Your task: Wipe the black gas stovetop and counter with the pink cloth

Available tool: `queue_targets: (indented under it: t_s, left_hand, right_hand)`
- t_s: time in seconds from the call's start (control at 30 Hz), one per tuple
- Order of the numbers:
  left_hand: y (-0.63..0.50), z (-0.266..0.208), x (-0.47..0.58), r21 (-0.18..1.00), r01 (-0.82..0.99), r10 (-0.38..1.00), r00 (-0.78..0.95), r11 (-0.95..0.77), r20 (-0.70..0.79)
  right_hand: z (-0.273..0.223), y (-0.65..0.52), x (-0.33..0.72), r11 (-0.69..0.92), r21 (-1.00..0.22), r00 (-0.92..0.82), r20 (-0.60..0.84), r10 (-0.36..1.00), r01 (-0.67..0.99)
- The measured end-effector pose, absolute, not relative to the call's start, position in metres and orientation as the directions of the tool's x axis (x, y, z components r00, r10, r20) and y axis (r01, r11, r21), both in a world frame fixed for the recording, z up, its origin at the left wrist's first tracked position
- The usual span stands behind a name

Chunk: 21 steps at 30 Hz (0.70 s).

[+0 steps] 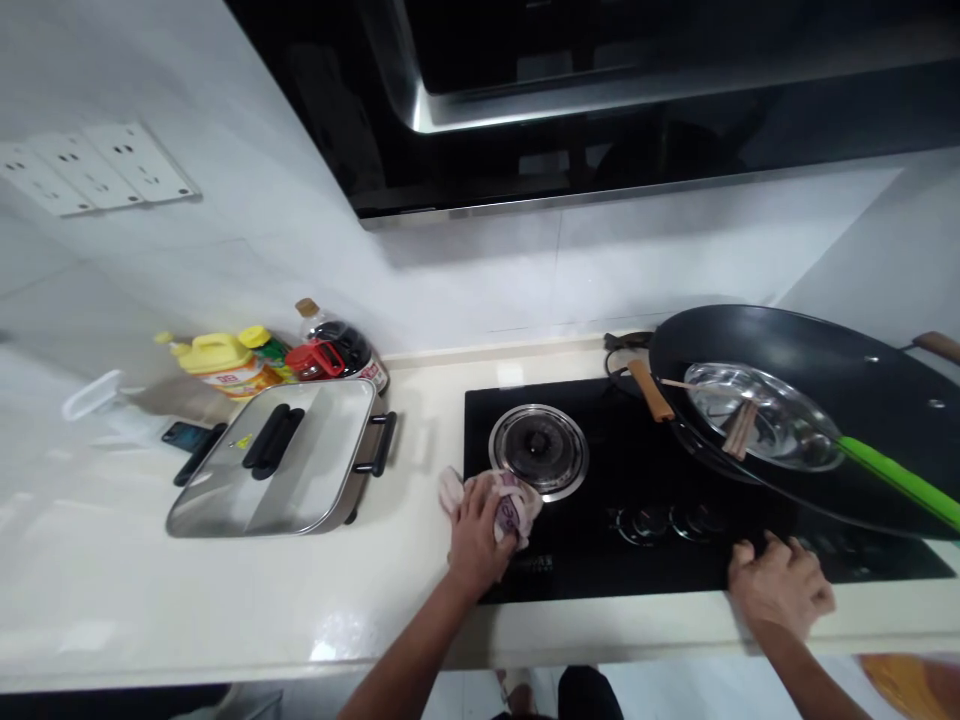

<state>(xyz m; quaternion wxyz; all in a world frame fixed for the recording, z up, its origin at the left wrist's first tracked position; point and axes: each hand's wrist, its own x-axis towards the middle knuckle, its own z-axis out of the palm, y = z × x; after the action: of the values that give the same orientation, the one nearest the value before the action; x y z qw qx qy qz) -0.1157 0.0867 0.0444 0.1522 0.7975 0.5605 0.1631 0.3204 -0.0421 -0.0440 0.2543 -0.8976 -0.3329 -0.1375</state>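
My left hand (476, 530) is closed over a crumpled pale cloth (517, 505) with purple print. Hand and cloth press on the left edge of the black glass gas hob (600, 575), just in front of the round left burner (538, 450). At the hob's front edge, right of the control knobs (649, 522), rests my right hand (780, 585). Its fingers are loosely bent and somewhat apart, and I see nothing in them. Beyond it sits a large black wok (787, 325) with a steel bowl (720, 378) and a green-handled utensil (892, 475) inside.
An electric pan (360, 420) with a glass lid stands on the white counter (420, 590) to the left. Behind it are a yellow jug (217, 355) and a dark sauce bottle (341, 340). A range hood (480, 200) overhangs the hob. The wok's wooden handle (651, 392) points forward.
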Motion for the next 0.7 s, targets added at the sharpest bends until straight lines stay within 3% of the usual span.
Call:
queue_targets:
  t_s: [0.17,0.43,0.53,0.7]
  left_hand:
    - [0.144,0.053,-0.120,0.394,0.911,0.992,0.128,-0.123,0.014]
    - [0.057,0.041,-0.145,0.449,0.848,0.953,0.301,-0.282,0.029]
    - [0.002,0.030,-0.163,0.466,0.815,0.928,0.372,-0.344,0.035]
    - [-0.025,0.026,-0.165,0.442,0.811,0.906,0.423,-0.384,0.012]
  right_hand:
    - [-0.044,-0.043,0.323,-0.635,-0.378,0.737,0.396,0.547,0.674]
    - [-0.046,-0.050,0.328,-0.619,-0.387,0.730,0.336,0.595,0.683]
    - [-0.044,-0.060,0.314,-0.545,-0.406,0.677,0.369,0.636,0.733]
    - [0.000,-0.069,0.207,-0.262,-0.602,0.593,0.452,0.666,0.754]
